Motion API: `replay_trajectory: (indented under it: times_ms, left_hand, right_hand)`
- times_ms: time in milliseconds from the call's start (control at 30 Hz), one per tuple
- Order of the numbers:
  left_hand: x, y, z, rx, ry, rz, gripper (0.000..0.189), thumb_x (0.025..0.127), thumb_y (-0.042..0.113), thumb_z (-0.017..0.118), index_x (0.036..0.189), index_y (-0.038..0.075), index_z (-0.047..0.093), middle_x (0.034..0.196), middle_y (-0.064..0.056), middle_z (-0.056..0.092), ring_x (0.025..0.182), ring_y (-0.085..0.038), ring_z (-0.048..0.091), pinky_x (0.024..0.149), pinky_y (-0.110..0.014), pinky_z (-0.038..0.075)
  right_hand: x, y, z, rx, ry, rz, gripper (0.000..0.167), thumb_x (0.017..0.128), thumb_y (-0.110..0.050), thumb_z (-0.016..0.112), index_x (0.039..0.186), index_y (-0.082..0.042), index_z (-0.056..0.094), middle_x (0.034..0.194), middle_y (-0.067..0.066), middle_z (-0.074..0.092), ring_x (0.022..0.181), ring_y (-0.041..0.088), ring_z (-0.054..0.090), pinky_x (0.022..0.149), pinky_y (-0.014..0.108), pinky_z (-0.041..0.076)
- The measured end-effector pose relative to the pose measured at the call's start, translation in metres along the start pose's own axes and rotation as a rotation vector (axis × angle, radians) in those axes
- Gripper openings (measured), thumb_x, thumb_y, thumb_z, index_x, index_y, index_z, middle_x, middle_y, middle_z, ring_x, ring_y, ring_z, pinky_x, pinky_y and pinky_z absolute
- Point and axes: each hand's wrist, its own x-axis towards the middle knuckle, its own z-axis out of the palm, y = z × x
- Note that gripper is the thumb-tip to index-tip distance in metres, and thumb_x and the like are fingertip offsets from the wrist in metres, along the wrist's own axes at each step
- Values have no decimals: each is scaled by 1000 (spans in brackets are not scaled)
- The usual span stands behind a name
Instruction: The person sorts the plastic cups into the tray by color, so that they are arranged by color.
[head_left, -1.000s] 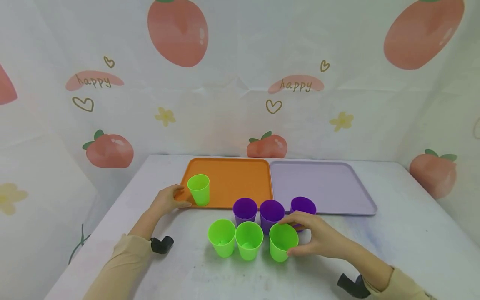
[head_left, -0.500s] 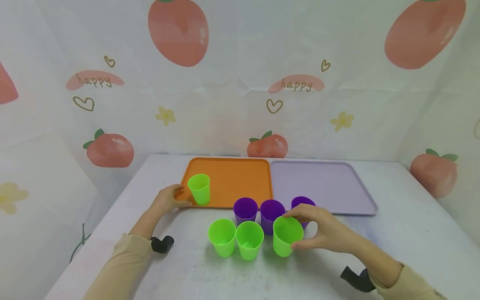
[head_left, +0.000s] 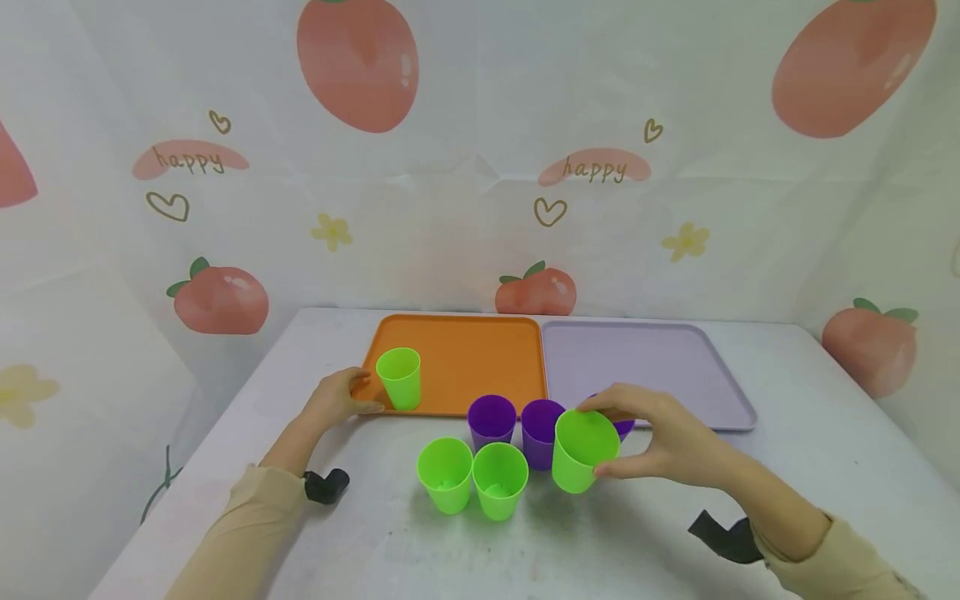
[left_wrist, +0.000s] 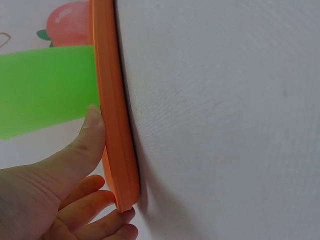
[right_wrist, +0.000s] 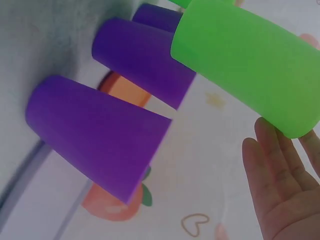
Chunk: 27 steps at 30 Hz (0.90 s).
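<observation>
In the head view my right hand [head_left: 670,433] grips a green cup [head_left: 577,467] by its side near the rim, thumb in front and fingers behind. The cup is raised off the table and overlaps two purple cups behind it. In the right wrist view, fingers [right_wrist: 280,165] lie against the green cup [right_wrist: 250,65], above the purple cups [right_wrist: 95,135]. My left hand [head_left: 330,398] holds the near left corner of the orange tray [head_left: 480,362], thumb [left_wrist: 82,145] on its front side and fingers round the corner. Another green cup [head_left: 401,383] stands upright inside this tray.
Two more green cups [head_left: 499,483] stand side by side on the white table [head_left: 420,567]. Behind them is a row of purple cups [head_left: 491,425], the rightmost mostly hidden. A pale purple tray [head_left: 637,367] adjoins the orange one. A patterned cloth [head_left: 450,192] hangs behind the table.
My right hand has taken hold of the rightmost green cup and lifted it, carrying it up and slightly right. The left hand has stayed at the orange tray's corner.
</observation>
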Motion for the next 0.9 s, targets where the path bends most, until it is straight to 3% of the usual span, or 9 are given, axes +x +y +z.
replay_trajectory:
  times_ms: [300,900]
  left_hand:
    - [2,2,-2,30,-11,0,68,75,22,77,127,-10,48,129,-31,50,122,-47,44,104,-55,38]
    - [4,1,-1,41,-20,-19,68,76,23,76,129,-10,47,133,-31,48,124,-48,42,106,-56,35]
  right_hand:
    - [9,-1,-15,-45,24,-30,59,64,-17,85,116,-8,60,102,1,65,90,5,65,81,18,55]
    - [27,-4,-28,-89,37,-27,59,62,-14,86,115,-8,61,106,2,67,93,6,66,84,16,53]
